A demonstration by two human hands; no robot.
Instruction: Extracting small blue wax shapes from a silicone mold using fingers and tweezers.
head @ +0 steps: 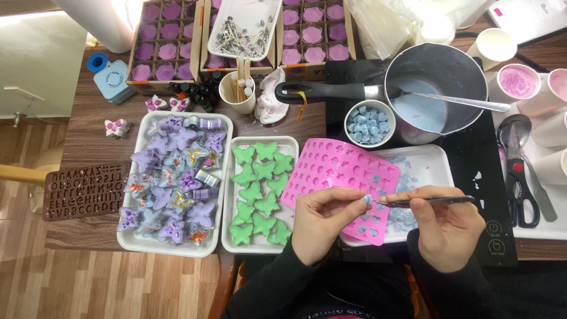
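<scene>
A small pale blue wax piece is pinched between thumb and fingertips of the left hand, held just above the near edge of a pink mould sheet. The right hand is closed around metal tweezers, whose tips are brought to the wax piece; whether they touch it cannot be made out. The hands are close together but not touching.

The mould sheet is laid tilted across a white tray; a few blue shapes are left in its near cavities, and more blue bits are scattered on the tray to its right.

To the left, a tray of green butterflies is set, and further left a tray of purple butterflies and stars.

Far of the mould, a small bowl of blue pieces is placed beside a saucepan holding pale blue wax and a spoon. Scissors are seen at the right, boxes of purple candles at the far side.
</scene>
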